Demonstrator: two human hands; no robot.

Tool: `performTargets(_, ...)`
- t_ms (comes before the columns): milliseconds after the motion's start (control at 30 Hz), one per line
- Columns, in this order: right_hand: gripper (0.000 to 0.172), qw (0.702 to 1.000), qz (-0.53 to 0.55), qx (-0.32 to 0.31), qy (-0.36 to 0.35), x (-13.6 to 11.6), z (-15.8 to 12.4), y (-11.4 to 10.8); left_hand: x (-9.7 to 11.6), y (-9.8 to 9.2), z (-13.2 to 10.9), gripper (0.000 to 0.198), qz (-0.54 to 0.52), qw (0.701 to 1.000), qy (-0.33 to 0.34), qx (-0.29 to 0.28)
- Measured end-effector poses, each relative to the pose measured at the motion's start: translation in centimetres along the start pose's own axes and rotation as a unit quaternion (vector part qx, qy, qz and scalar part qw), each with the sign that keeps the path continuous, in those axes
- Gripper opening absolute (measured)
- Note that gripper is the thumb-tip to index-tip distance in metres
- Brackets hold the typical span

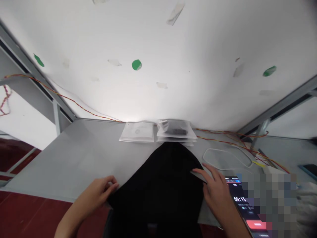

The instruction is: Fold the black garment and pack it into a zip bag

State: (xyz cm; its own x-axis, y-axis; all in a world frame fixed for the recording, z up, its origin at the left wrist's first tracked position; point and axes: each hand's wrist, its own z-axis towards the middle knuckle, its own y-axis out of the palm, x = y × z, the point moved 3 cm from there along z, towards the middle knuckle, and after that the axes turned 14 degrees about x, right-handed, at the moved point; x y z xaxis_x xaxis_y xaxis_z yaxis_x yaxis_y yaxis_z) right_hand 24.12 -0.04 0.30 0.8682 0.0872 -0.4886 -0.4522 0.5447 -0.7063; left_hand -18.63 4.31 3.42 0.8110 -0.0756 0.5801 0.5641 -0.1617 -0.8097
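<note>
A large black cloth (158, 185) lies over the front of the grey table and narrows toward the back, where its tip meets the stacked bags. My left hand (104, 190) pinches the cloth's left edge between thumb and fingers. Over on the right edge, my right hand (216, 188) rests with its fingers apart and stretched out, the fingertips touching the cloth. The cloth's lower end drops out of sight toward my body, so its full shape is hidden.
Translucent bags sit against the white back panel, one pile (136, 132) at left and another (175, 131) with dark contents beside it. A white cable (223, 150) loops at right. Near my right forearm lies a phone (239, 198) showing a timer. Red-yellow wires (81, 105) run along the back.
</note>
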Motion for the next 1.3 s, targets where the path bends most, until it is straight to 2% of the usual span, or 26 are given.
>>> performTargets(33, 0.039, 0.999, -0.027, 0.043, 0.001, -0.7, -0.4, -0.3, -0.1, -0.1, -0.1, 0.04, 0.004, 1.0, 0.004, 0.021)
performTargets(100, 0.035, 0.995, -0.044, 0.084, 0.021, -2.5, -1.9, -0.6, 0.5, -0.6, 0.2, 0.035, 0.009, 0.991, 0.047, 0.124)
performTargets(167, 0.035, 0.995, -0.029, 0.076, 0.058, -4.2, -4.0, -0.5, 2.7, -0.8, 1.2, 0.033, -0.004, 0.969, 0.138, 0.204)
performTargets(200, 0.038, 0.996, -0.023, 0.058, 0.067, -5.0, -5.0, -0.3, 4.3, -0.5, 2.0, 0.035, -0.017, 0.959, 0.199, 0.201)
performTargets(300, 0.055, 0.998, -0.045, 0.006, 0.047, -6.5, -7.7, 1.1, 10.4, 2.0, 5.4, 0.045, -0.025, 0.92, 0.383, 0.075)
performTargets(400, 0.069, 0.993, -0.111, -0.003, 0.026, -6.4, -9.5, 2.5, 15.4, 6.1, 9.4, 0.05, -0.006, 0.851, 0.525, -0.03)
performTargets(467, 0.073, 0.991, -0.13, -0.008, 0.017, -5.6, -10.3, 3.2, 17.2, 8.8, 11.7, 0.049, 0.023, 0.816, 0.571, -0.085)
performTargets(533, 0.074, 0.993, -0.12, -0.02, 0.004, -4.6, -10.9, 3.4, 17.7, 10.7, 13.4, 0.048, 0.048, 0.801, 0.587, -0.108)
performTargets(600, 0.073, 0.993, -0.105, -0.044, 0.0, -3.3, -11.0, 3.2, 17.3, 11.4, 14.0, 0.049, 0.057, 0.801, 0.586, -0.106)
performTargets(667, 0.074, 0.992, -0.096, -0.084, 0.004, -1.7, -10.2, 2.8, 16.0, 11.3, 13.7, 0.051, 0.074, 0.817, 0.566, -0.081)
performTargets(800, 0.082, 0.985, -0.076, -0.158, -0.004, 0.5, -6.2, 2.1, 12.4, 10.2, 10.5, 0.053, 0.172, 0.875, 0.451, 0.018)
performTargets(867, 0.079, 0.988, -0.09, -0.128, -0.011, 0.0, -4.0, 2.0, 10.4, 9.6, 8.2, 0.054, 0.215, 0.904, 0.362, 0.075)
performTargets(933, 0.074, 0.992, -0.101, -0.071, -0.019, -1.6, -2.9, 2.2, 8.3, 8.8, 6.0, 0.055, 0.247, 0.925, 0.258, 0.13)
performTargets(1000, 0.066, 0.995, -0.09, -0.045, -0.027, -3.8, -3.4, 2.8, 6.3, 7.4, 4.1, 0.053, 0.27, 0.934, 0.168, 0.165)
performTargets(1033, 0.065, 0.995, -0.081, -0.05, -0.029, -4.9, -4.0, 3.2, 5.5, 6.5, 3.4, 0.049, 0.277, 0.935, 0.143, 0.17)
performTargets(1100, 0.069, 0.994, -0.076, -0.073, -0.029, -6.3, -5.6, 4.1, 4.2, 4.5, 2.6, 0.045, 0.284, 0.932, 0.146, 0.173)
performTargets(1167, 0.075, 0.992, -0.088, -0.088, -0.035, -6.6, -6.5, 4.8, 3.4, 2.8, 2.3, 0.046, 0.278, 0.921, 0.211, 0.174)
performTargets(1233, 0.079, 0.989, -0.102, -0.096, -0.055, -5.8, -6.5, 5.3, 2.8, 2.1, 2.0, 0.052, 0.267, 0.905, 0.286, 0.167)
performTargets(1300, 0.079, 0.984, -0.109, -0.11, -0.09, -4.3, -5.7, 5.5, 2.3, 2.6, 1.6, 0.057, 0.262, 0.896, 0.327, 0.148)
